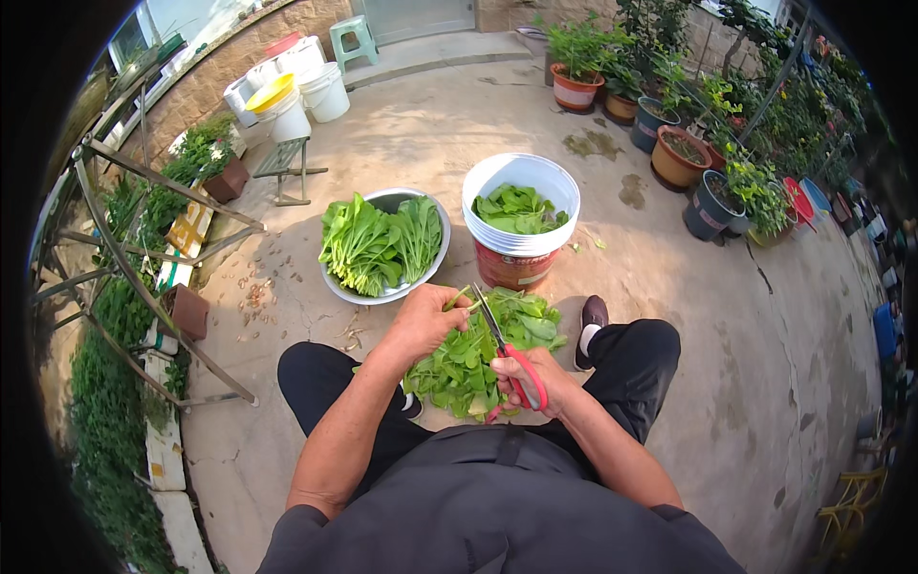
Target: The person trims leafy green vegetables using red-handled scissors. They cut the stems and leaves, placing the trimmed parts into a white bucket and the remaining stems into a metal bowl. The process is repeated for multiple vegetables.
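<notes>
My left hand (pixel 424 320) grips a few green stems (pixel 459 300) above the ground. In my right hand (pixel 539 384) is a pair of red-handled scissors (pixel 527 373); their blades point up and away, with the tips beside the stems. Under both hands a loose heap of leafy greens (pixel 459 366) lies on the concrete between my feet. Beyond my left hand stands a metal basin (pixel 439 267) holding bunches of leafy greens (pixel 366 247), their stem ends towards me. Further right, a white bucket (pixel 566 228) with a red printed lower part contains more green leaves (pixel 522 208).
A small folding stool (pixel 283 159) stands beyond the basin, with white buckets (pixel 326 93) by the wall. Potted plants (pixel 678 154) line the right side. To the left is a metal frame (pixel 158 308) beside a planted bed. Small brown bits (pixel 257 294) litter the concrete (pixel 717 402).
</notes>
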